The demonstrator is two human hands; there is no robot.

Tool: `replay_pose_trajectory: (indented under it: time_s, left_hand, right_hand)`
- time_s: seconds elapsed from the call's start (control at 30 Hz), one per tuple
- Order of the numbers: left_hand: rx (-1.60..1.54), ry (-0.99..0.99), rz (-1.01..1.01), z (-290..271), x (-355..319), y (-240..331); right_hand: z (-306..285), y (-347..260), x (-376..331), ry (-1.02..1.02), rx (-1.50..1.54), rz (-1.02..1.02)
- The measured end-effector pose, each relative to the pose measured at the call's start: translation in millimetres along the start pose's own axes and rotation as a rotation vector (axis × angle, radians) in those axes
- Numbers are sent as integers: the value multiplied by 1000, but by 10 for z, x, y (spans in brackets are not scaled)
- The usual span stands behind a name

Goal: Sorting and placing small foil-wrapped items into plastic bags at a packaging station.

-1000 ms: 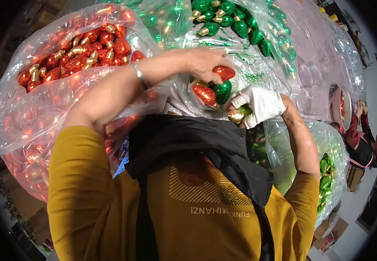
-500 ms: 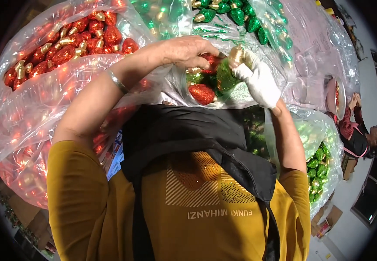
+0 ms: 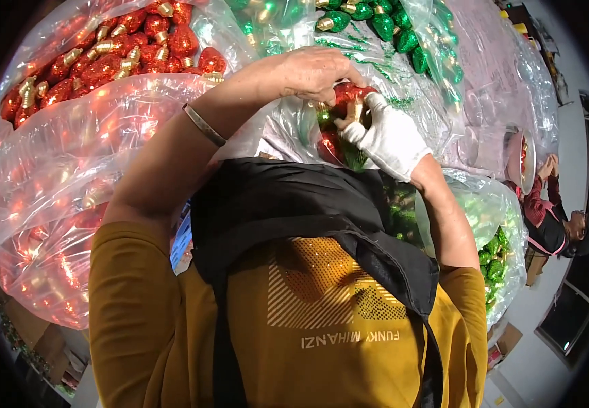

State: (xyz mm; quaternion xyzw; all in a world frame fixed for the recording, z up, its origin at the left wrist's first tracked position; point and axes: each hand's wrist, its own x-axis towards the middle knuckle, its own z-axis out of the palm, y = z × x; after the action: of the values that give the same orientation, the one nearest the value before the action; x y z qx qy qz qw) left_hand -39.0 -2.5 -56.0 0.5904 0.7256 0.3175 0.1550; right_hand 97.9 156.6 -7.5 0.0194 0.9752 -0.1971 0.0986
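Bulb-shaped glitter ornaments with gold screw-like bases lie around my hands. My bare left hand [image 3: 318, 75] curls its fingers over a red bulb ornament [image 3: 349, 94] from above. On the other side, my right hand [image 3: 393, 136], in a white glove, closes its thumb and fingers about the same ornament near its gold base. Just below sits another red ornament [image 3: 330, 147], partly covered by clear plastic. Beside it a green ornament [image 3: 356, 159] shows under the gloved fingers. The fingertips of my left hand are partly hidden.
A large clear bag of red ornaments [image 3: 104, 71] fills the left side. Green ornaments [image 3: 383, 27] lie on plastic at the back. A bag of green ornaments [image 3: 495, 265] stands at right. Further right, a person [image 3: 549, 217] sits by a round bowl [image 3: 520, 162].
The green ornament that my right hand held upright has left its grasp. The gloved hand has moved down and inward onto the red ornament; my left hand has shifted slightly right.
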Motion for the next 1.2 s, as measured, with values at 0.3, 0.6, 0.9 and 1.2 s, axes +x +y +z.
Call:
replay_pose_trajectory:
  time_s: [0.3, 0.6, 0.9, 1.2]
  left_hand:
    - [196, -105, -108, 4, 74, 226]
    - [227, -65, -51, 112, 107, 245]
    - [368, 202, 112, 263, 188, 383]
    - [89, -80, 17, 258, 177, 394]
  right_hand:
    - [-38, -67, -111, 167, 1, 116]
    - [7, 196, -101, 446, -437, -90]
    - [324, 720, 112, 528, 228, -34]
    - [-79, 312, -178, 521, 68, -147]
